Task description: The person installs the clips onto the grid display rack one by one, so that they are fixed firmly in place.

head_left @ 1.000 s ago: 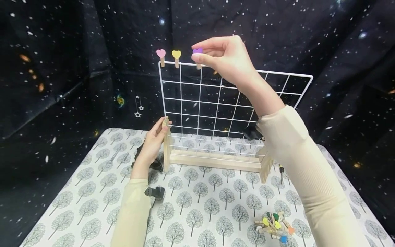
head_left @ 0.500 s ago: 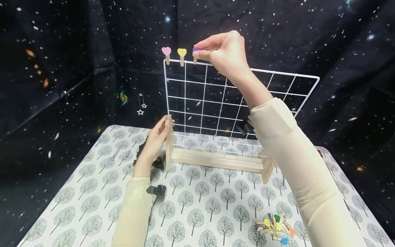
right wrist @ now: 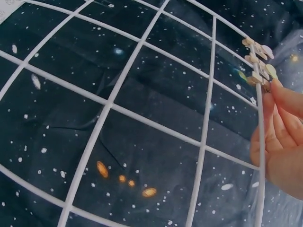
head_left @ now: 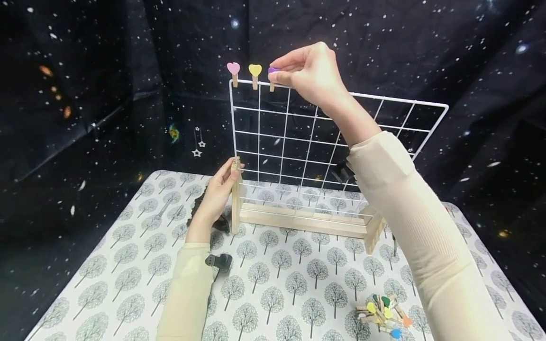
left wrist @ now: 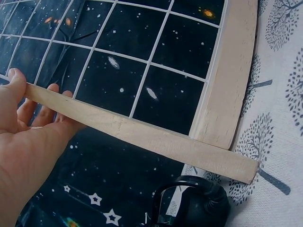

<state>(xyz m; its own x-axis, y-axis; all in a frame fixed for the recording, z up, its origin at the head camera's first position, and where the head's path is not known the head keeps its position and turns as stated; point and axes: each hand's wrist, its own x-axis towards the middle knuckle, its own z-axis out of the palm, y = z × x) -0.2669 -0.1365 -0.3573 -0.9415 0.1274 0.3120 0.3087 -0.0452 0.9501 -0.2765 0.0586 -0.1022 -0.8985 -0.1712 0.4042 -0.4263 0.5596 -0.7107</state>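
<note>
A white wire grid panel (head_left: 317,112) stands upright in a wooden base (head_left: 303,220). On its top bar sit a pink heart clothespin (head_left: 233,69) and a yellow heart clothespin (head_left: 255,71). My right hand (head_left: 313,71) pinches a purple heart clothespin (head_left: 272,86) at the top bar, just right of the yellow one; the fingers cover most of its heart. In the right wrist view, that clothespin (right wrist: 256,78) straddles the bar at my fingertips. My left hand (head_left: 219,189) grips the top of the base's left wooden post (left wrist: 137,135), thumb on one side and fingers on the other.
Several heart clothespins (head_left: 384,312), yellow, green, orange and blue, lie in a pile on the tree-print tablecloth (head_left: 273,293) at front right. A black object (head_left: 222,222) stands behind the left forearm. A dark starry curtain (head_left: 106,94) hangs behind the table.
My right hand has shifted the purple clothespin left along the top bar, closer to the yellow one. The left hand keeps its grip on the post. The head view has turned slightly.
</note>
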